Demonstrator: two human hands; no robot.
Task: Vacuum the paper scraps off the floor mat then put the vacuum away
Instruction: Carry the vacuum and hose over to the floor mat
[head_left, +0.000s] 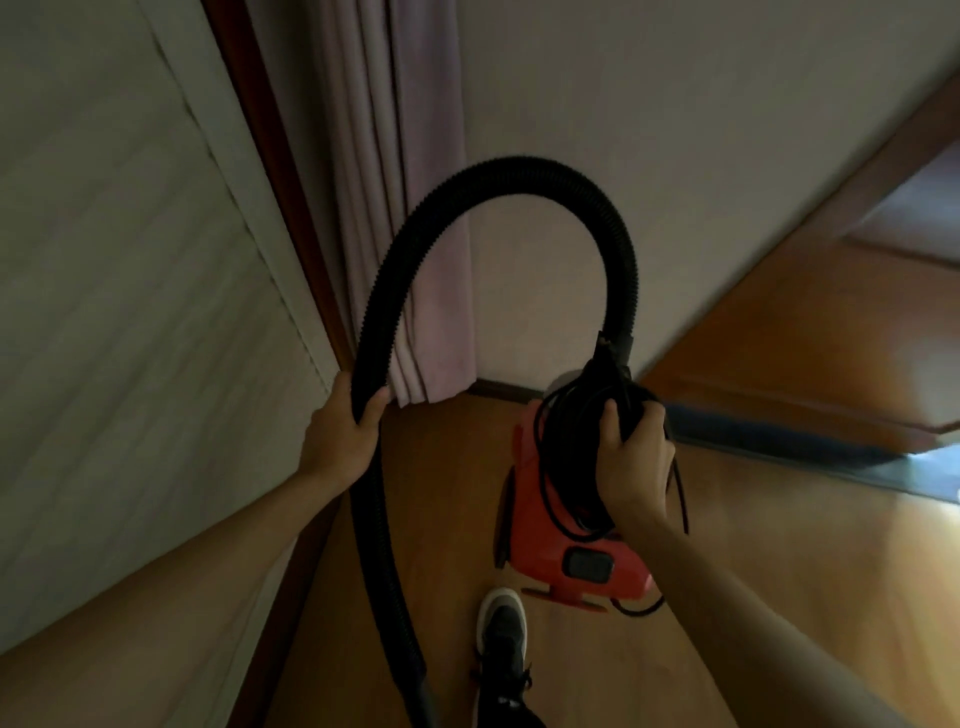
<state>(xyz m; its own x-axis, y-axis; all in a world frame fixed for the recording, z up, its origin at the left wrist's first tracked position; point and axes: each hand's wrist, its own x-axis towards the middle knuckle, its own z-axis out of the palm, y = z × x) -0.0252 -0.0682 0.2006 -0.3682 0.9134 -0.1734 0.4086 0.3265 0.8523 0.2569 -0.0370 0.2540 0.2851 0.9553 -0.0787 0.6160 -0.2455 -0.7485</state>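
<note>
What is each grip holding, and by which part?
The left grip holds the black ribbed vacuum hose partway along its arch. The right grip holds the coiled black cord bundle atop the red canister vacuum; any handle beneath is hidden.

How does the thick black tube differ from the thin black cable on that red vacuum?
The hose is thick and ribbed; the power cord is thin and smooth. The hose arches in one big loop, while the power cord is wound in tight coils atop the red vacuum. The left hand holds the hose; the right hand grips the power cord coils. Both are black.
</note>
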